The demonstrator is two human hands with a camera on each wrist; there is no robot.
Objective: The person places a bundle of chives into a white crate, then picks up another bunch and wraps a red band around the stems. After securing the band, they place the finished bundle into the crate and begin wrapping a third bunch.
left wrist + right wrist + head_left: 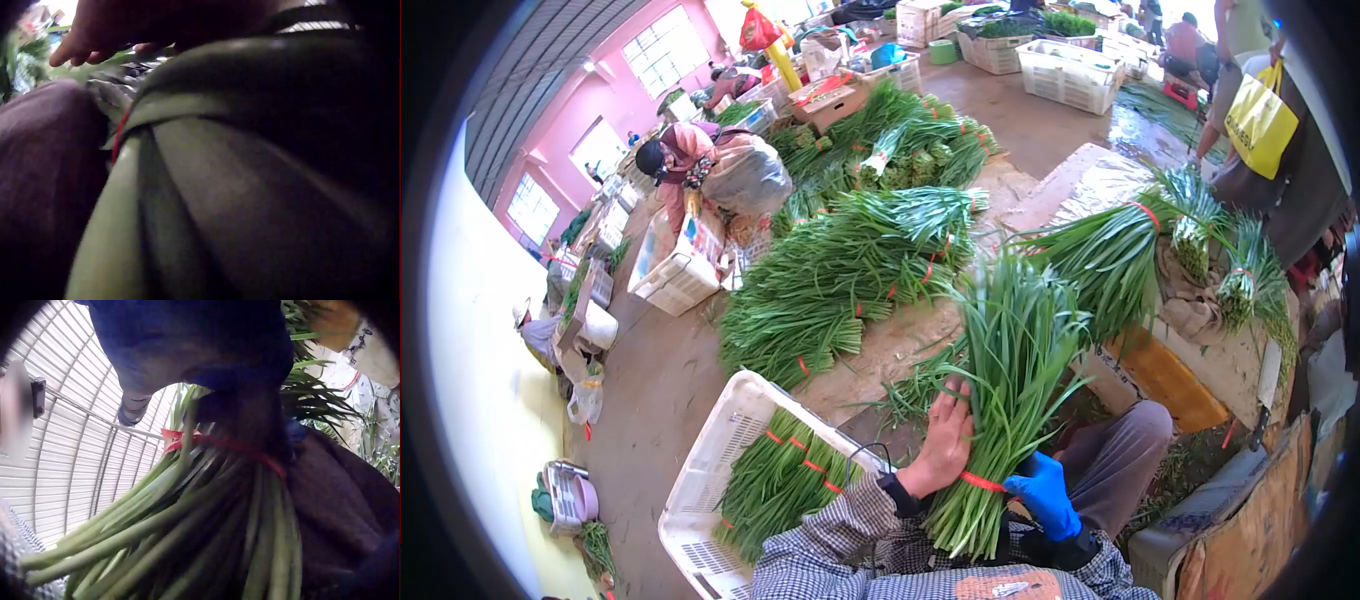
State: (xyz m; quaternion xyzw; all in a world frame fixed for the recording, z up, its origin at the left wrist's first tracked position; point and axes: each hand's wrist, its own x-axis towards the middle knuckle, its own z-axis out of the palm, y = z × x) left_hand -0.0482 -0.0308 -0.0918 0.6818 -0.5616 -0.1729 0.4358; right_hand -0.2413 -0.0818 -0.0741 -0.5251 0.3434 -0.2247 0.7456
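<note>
A thick bundle of garlic chives (pixel 1015 350) stands tilted over the person's lap, cut stalks (pixel 212 537) toward the body and long green leaves pointing away. A red tie (pixel 983 482) runs around its lower part. The bare left hand (pixel 940 445) lies along the bundle's left side above the tie, its fingers straight against the leaves. In a blue glove, the right hand (pixel 1048 497) grips the bundle from the right, thumb at the tie; its other fingers are mostly hidden behind the stalks. The left wrist view is dark, with stalks (pixel 106 237) close to the lens.
To the left stands a white plastic crate (pixel 690 480) holding tied chive bundles (pixel 785 480). A large heap of tied bundles (pixel 840 270) lies ahead on the floor. More bundles (pixel 1110 250) and a knife (pixel 1266 390) are at the right. Another person (pixel 700 165) bends over a crate farther off.
</note>
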